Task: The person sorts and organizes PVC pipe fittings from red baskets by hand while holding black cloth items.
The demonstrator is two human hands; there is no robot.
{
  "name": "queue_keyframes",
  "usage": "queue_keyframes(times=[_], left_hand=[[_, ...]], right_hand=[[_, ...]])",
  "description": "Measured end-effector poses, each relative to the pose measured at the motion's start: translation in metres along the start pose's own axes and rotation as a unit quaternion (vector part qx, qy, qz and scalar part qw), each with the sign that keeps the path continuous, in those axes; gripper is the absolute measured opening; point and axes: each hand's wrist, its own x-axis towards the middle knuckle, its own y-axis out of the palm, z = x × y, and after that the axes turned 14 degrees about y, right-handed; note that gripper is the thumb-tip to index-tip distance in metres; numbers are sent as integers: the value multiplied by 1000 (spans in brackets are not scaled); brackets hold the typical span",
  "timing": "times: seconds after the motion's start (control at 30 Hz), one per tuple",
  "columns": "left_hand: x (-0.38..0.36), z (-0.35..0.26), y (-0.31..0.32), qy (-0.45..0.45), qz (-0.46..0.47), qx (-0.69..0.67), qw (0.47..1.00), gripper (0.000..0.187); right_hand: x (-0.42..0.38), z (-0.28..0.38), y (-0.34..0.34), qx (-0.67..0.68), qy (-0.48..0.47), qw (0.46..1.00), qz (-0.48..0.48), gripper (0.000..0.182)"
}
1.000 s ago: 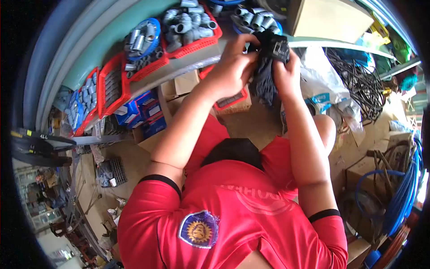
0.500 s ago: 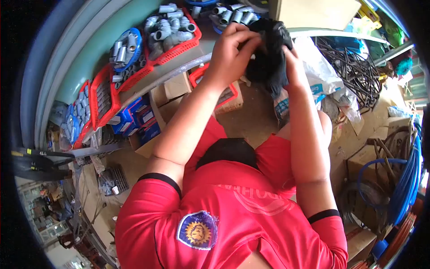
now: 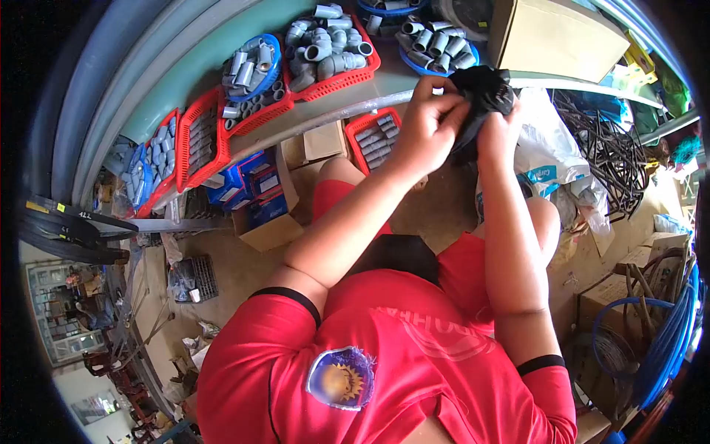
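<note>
A black plastic bag [image 3: 479,92], bunched up, is held between both hands in front of the shelf edge. My left hand [image 3: 431,127] is closed on the bag's left side, with fingers and thumb pinched together. On the right side, my right hand [image 3: 498,133] grips the bag from below, its fingers partly hidden by the black plastic. Whatever may be inside the bag cannot be made out.
Red baskets [image 3: 336,81] and a blue basket [image 3: 473,55] of grey pipe fittings line the shelf. A cardboard box [image 3: 562,41] stands at upper right. White sacks [image 3: 546,140], black coils [image 3: 603,148] and blue hose [image 3: 669,325] lie to the right.
The view has shifted, so the shelf and baskets appear further right. The bag is now bunched more tightly between both hands and hangs down less.
</note>
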Motion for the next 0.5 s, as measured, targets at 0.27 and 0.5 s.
queue_keyframes(times=[0.27,0.5], left_hand=[[3,20,-21,-43,-17,-8,999,18],[0,2,-30,13,67,9,998,18]], right_hand=[[5,-18,11,-17,29,992,119,54],[-16,-3,14,25,20,996,79,22]])
